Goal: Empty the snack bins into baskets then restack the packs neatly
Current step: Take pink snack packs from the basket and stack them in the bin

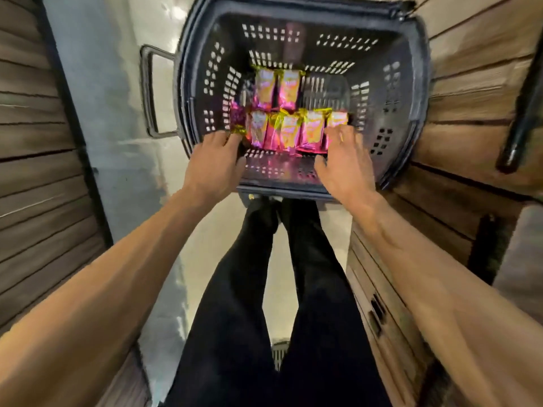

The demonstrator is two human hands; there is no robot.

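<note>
Panelling [38, 171] of slatted wood is filling the left edge, smeared by motion. Next to it, a dark plastic shopping basket [411, 83] is sitting on the pale floor [117, 142], its loop handle [148, 92] jutting leftward and its far rim being cut off at the top. The left hand [216, 163] is reaching over the near rim, fingertips touching the gold edge of the leftmost pack [238, 118], which is leaning at the basket wall. Whether its grip is pinching that pack I cannot tell. Pink-and-gold foil snack packs [289, 127] are lying on the basket bottom in two rows, two behind and about five in front, their print too blurred to read. Black trouser legs [308, 289] are running down below the basket. The right hand [345, 160] is spreading loose fingers over the rightmost pack [338, 117], its grip open, hiding that pack's lower part. Farther right, a black bar [520, 121] is crossing more wood slats, its upper end cut off.
</note>
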